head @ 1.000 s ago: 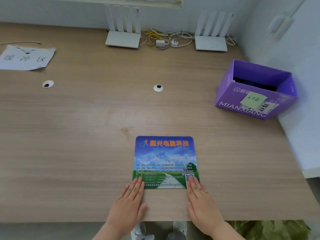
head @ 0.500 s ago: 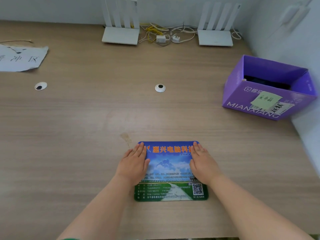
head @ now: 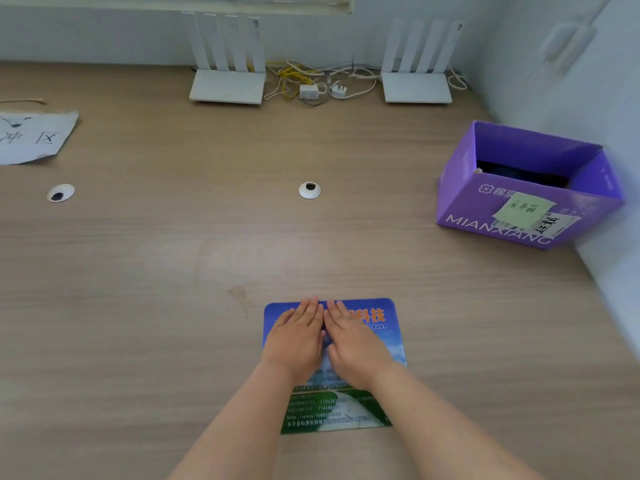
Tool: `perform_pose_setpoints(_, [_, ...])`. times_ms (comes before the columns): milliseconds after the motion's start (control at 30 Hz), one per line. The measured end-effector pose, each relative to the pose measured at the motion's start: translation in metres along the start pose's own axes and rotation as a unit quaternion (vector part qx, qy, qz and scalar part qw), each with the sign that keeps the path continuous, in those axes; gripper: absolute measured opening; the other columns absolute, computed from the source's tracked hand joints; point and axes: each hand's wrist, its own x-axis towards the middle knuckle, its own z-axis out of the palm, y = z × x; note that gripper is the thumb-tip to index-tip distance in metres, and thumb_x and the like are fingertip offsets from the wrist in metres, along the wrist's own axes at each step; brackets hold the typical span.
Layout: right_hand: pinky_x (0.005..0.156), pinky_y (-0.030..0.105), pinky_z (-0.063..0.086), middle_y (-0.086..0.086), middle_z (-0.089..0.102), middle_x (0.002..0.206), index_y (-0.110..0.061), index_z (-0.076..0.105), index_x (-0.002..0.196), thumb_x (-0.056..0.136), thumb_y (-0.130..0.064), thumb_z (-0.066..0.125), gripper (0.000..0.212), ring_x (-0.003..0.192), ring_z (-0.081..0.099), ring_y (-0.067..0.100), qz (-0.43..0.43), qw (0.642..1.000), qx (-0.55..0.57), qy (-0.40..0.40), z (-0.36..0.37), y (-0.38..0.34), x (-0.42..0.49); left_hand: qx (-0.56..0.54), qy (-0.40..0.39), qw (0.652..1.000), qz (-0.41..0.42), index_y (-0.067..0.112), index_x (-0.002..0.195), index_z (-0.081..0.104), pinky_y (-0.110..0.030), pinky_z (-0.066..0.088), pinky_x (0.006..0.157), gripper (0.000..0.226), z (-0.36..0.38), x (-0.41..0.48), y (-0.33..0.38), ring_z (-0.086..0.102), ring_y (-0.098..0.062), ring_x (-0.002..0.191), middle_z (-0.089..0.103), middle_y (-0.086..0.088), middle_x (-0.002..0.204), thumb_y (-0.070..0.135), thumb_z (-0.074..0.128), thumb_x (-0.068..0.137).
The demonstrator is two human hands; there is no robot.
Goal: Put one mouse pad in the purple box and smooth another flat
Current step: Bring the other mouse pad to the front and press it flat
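Mouse pad, the rectangular printed one with a blue sky top and green bottom (head: 367, 403), lies flat on the pale wood-grain surface (head: 138, 306) directly in front of you, near its front edge. Your left hand (head: 298, 337) and right hand (head: 356, 341) both rest palm down on the pad's far half, side by side and touching at the index fingers, fingers held together and stretched flat, gripping nothing. Your fingertips reach almost to the pad's far edge; its near, green strip shows between your forearms. Well apart, to the far right against the wall, stands the open purple cardboard box (head: 485, 209) with a green sticky note on its front; something dark lies inside, too shadowed to identify.
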Motion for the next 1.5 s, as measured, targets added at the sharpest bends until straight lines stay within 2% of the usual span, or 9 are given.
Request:
perform_pose_setpoints(200, [0.116,0.027,-0.007,0.006,-0.004,0.16,-0.01,0.006,0.15,0.092,-0.022,0.025,0.062,0.146,-0.006,0.017,0.034,0.999,-0.026,0.004,-0.019,0.051,-0.031,-0.003,0.023,1.0,-0.01,0.018,0.152,0.007,-0.031,0.007,0.117,0.068,0.01,-0.031,-0.033,0.001,-0.009,0.148,-0.004,0.007,0.158,0.043,0.0,0.09])
perform_pose_setpoints(333, [0.116,0.026,-0.007,0.007,-0.006,0.16,-0.01,0.001,0.15,0.096,-0.024,0.027,0.062,0.146,-0.008,0.017,0.054,0.997,-0.044,-0.032,-0.03,0.069,-0.052,0.021,0.024,0.999,-0.026,0.015,0.14,0.048,-0.031,0.035,0.108,0.056,0.014,-0.062,-0.053,0.045,-0.012,0.133,0.045,0.001,0.148,0.039,0.022,0.096])
perform_pose_setpoints(500, [0.116,0.026,-0.009,0.008,-0.008,0.159,-0.007,0.002,0.149,0.095,-0.025,0.03,0.063,0.146,-0.009,0.019,0.047,0.996,-0.066,-0.048,-0.022,0.065,-0.081,0.014,-0.012,1.0,-0.02,0.013,0.128,0.061,-0.03,0.027,0.099,0.066,0.016,-0.096,-0.049,0.058,-0.015,0.122,0.06,-0.002,0.135,0.039,0.007,0.099])
perform_pose_setpoints(667, [0.111,0.02,-0.013,0.005,0.001,0.152,-0.004,0.017,0.146,0.085,-0.032,0.031,0.068,0.146,0.011,0.023,0.043,0.996,-0.072,-0.007,0.011,0.058,-0.133,-0.037,-0.031,0.999,-0.024,0.011,0.133,0.055,-0.028,0.008,0.111,0.064,0.039,-0.145,-0.031,0.048,-0.015,0.132,0.047,-0.001,0.145,0.041,0.011,0.098])
perform_pose_setpoints(733, [0.111,0.026,0.001,0.006,0.026,0.147,-0.004,0.04,0.138,0.074,-0.035,0.041,0.07,0.14,0.031,0.024,0.064,0.993,-0.085,-0.048,0.023,0.052,-0.153,-0.059,-0.01,0.998,-0.017,0.011,0.143,0.04,-0.03,0.006,0.113,0.058,0.049,-0.163,-0.027,0.022,-0.012,0.145,0.028,-0.001,0.157,0.041,0.02,0.097])
perform_pose_setpoints(833, [0.111,0.029,0.009,0.008,0.034,0.147,-0.002,0.041,0.134,0.068,-0.034,0.046,0.074,0.139,0.023,0.027,0.05,0.994,-0.069,-0.07,0.039,0.045,-0.175,-0.057,0.051,0.997,0.002,0.013,0.153,0.007,-0.032,0.007,0.114,0.065,0.066,-0.182,-0.017,-0.005,-0.011,0.148,-0.003,-0.001,0.163,0.042,0.018,0.096])
perform_pose_setpoints(1000, [0.11,0.035,0.006,0.018,0.021,0.155,0.0,0.029,0.142,0.065,-0.038,0.05,0.088,0.141,0.011,0.026,0.059,0.994,-0.078,-0.049,0.054,0.019,-0.176,-0.039,0.094,0.995,0.011,0.01,0.152,0.0,-0.033,0.01,0.114,0.088,0.082,-0.178,0.011,-0.002,-0.015,0.149,-0.008,-0.004,0.162,0.042,0.044,0.083])
perform_pose_setpoints(1267, [0.109,0.034,0.014,0.011,0.038,0.148,-0.004,0.046,0.135,0.069,-0.042,0.052,0.076,0.141,0.013,0.022,0.011,0.996,-0.091,-0.015,0.077,-0.042,-0.15,-0.047,0.087,0.994,0.039,0.009,0.151,-0.003,-0.035,0.008,0.113,0.064,0.085,-0.151,0.051,-0.001,-0.018,0.148,-0.014,-0.006,0.161,0.041,0.009,0.097])
perform_pose_setpoints(1500, [0.111,0.032,0.01,0.01,0.019,0.157,-0.003,0.04,0.137,0.063,-0.036,0.05,0.081,0.146,0.001,0.021,0.041,0.994,-0.093,-0.035,0.061,0.007,-0.175,-0.054,0.103,0.993,0.017,0.016,0.152,0.014,-0.031,0.012,0.112,0.081,0.089,-0.181,0.001,0.006,-0.011,0.147,0.002,0.001,0.162,0.041,0.046,0.082])
